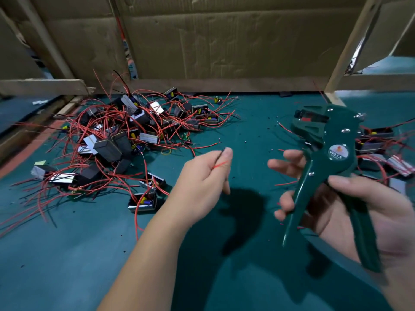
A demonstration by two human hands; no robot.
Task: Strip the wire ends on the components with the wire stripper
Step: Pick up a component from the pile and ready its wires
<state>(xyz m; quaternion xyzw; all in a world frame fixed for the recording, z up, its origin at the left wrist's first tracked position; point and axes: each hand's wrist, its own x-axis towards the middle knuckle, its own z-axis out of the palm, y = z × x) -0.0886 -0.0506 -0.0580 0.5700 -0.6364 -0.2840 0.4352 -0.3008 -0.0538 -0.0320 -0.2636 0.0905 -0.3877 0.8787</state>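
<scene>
1. Components (125,140) heaped far left on green mat (247,122).
2. Wire stripper (330,158) upright at right, gripped in right hand (370,209): thumb over one handle, fingers curled behind the other.
3. Red wire (221,164) pinched between left hand (202,178) thumb and forefinger, left of stripper, not touching it.

My view: teal-covered table (67,254) below; creased cardboard sheets (224,41) wall off 12 o'clock; pale wooden post (350,48) at 2 o'clock; splintered wooden rail (42,86) at 10 o'clock.
</scene>
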